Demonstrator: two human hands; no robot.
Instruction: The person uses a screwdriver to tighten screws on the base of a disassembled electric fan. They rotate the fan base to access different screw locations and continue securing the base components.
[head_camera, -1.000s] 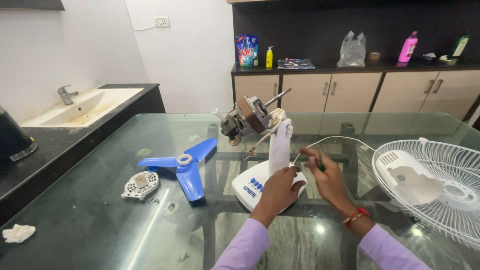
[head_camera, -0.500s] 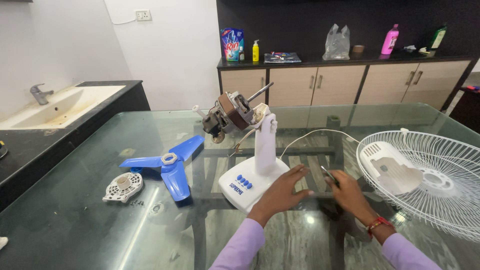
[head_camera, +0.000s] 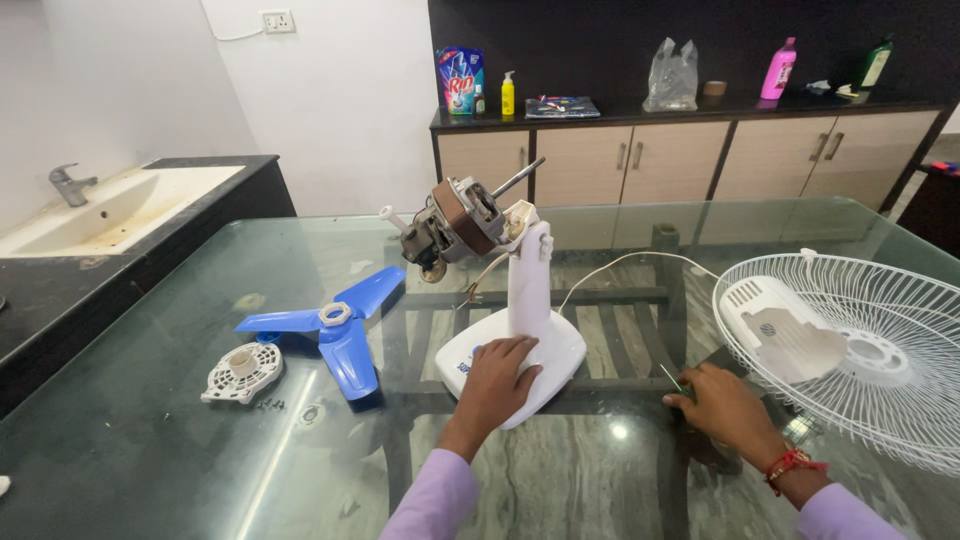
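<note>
While left hand (head_camera: 497, 381) lay flat, palm down, fingers spread on white fan base (head_camera: 515, 352), not gripping, fan stand (head_camera: 529, 280) stood upright mid glass table (head_camera: 150, 470). Bare motor (head_camera: 455, 222) sat tilted atop stand, shaft pointing up-right. Right hand (head_camera: 725, 405) rested on table right of base, fingers curled around thin tool (head_camera: 672, 379), likely screwdriver; tip only visible. White wire guard (head_camera: 860, 350) lay just right of that hand, white motor cover (head_camera: 785, 328) inside it. Blue blade (head_camera: 333, 325) and small white vented cap (head_camera: 242, 371) lay left of base. White cord (head_camera: 625, 263) trailed behind stand.
</note>
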